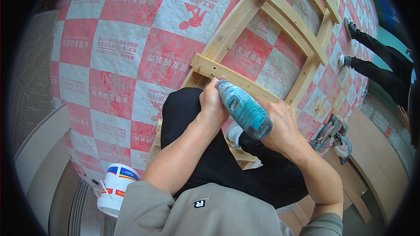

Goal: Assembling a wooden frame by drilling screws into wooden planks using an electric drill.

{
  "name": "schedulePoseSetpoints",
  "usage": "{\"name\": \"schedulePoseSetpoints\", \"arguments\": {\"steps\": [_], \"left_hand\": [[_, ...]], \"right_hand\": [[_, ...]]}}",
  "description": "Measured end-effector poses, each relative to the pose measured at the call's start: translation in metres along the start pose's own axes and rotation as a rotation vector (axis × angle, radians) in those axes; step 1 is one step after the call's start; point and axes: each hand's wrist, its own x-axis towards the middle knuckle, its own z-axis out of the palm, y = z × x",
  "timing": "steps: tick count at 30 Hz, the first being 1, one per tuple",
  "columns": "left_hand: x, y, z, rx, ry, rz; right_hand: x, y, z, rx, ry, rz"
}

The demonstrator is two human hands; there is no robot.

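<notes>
My right hand (278,124) is wrapped round a teal and dark cordless drill (245,108), which points away from me and to the left. At the drill's front end, my left hand (213,105) is closed, its thumb and fingers against the nose; part of its grip is hidden. A thin dark bit pokes out just past those fingers, close to a pale wooden crosspiece (238,75) with a small dark hole near its left end. That crosspiece lies across the near end of a ladder-like wooden frame (238,28) on the floor.
Red-and-white checkered sheeting (118,30) covers the floor. A white bucket (114,188) stands at lower left. Another person's legs (376,57) are at far right. A power tool (334,137) and curved boards (372,148) lie at right. Slatted wood sits beneath my legs.
</notes>
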Motion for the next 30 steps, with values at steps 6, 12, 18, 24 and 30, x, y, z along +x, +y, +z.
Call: {"name": "schedulePoseSetpoints", "arguments": {"steps": [6, 12, 18, 24, 30], "left_hand": [[-0.083, -0.015, -0.029, 0.026, -0.372, 0.007], [-0.106, -0.021, -0.034, 0.140, -0.551, -0.036], [-0.098, -0.023, -0.035, 0.052, -0.524, -0.045], [-0.088, -0.020, -0.024, -0.126, -0.400, -0.102], [-0.081, -0.020, -0.025, -0.135, -0.423, -0.052]], "right_hand": [[0.010, -0.008, -0.003, -0.130, -0.062, -0.041], [0.010, -0.008, 0.001, -0.186, -0.096, -0.076], [0.018, -0.006, 0.004, -0.228, -0.090, -0.109], [0.030, -0.004, 0.007, -0.254, -0.099, -0.106], [0.036, -0.005, 0.011, -0.273, -0.105, -0.106]]}}
